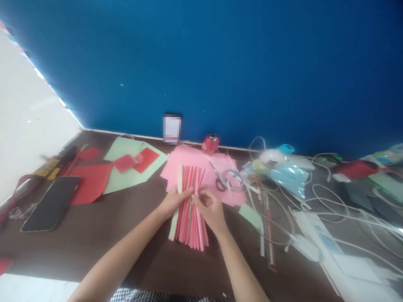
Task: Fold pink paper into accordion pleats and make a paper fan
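A pleated fan of pink and red paper (197, 233) with a pale green strip along its left edge stands between my hands. My left hand (172, 200) grips its left side, with the thumb laid across the folds. At the middle of the pleats, my right hand (211, 206) pinches the paper between thumb and fingertips. The folds are drawn together at the middle and spread at both ends. Behind the fan lie pink paper sheets (185, 157), with scissors (222, 182) resting on them at the right.
To the left are green sheets (126, 180), red paper pieces (91, 178) and a dark phone (52, 203). A red tape roll (210, 144) sits near the blue wall. Tangled white cables (283, 239), a blue plastic packet (291, 178) and a white power strip (321, 235) crowd the right.
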`<action>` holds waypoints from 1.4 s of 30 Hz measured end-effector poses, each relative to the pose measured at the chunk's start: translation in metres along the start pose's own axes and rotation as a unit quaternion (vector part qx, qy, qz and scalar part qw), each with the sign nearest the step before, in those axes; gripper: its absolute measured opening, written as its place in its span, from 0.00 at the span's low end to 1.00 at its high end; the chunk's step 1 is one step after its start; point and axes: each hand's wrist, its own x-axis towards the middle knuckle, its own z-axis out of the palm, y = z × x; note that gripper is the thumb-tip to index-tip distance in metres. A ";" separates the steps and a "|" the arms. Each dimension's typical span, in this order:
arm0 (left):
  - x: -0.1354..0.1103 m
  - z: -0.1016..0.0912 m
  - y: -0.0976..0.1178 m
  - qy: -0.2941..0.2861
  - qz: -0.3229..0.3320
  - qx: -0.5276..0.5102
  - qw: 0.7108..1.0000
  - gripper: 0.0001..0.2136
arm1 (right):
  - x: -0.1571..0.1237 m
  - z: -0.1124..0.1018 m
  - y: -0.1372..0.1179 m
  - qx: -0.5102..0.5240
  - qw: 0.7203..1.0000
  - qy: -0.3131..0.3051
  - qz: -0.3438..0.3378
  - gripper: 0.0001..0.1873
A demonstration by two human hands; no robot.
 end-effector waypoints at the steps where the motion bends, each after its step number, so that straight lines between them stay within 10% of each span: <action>1: 0.000 0.000 0.000 0.003 0.000 0.004 1.000 0.19 | 0.000 0.000 0.000 0.000 1.000 -0.003 0.000 0.10; 42: 0.004 0.001 -0.011 -0.008 -0.008 -0.061 0.998 0.21 | -0.002 0.005 0.006 0.044 0.998 -0.050 0.004 0.09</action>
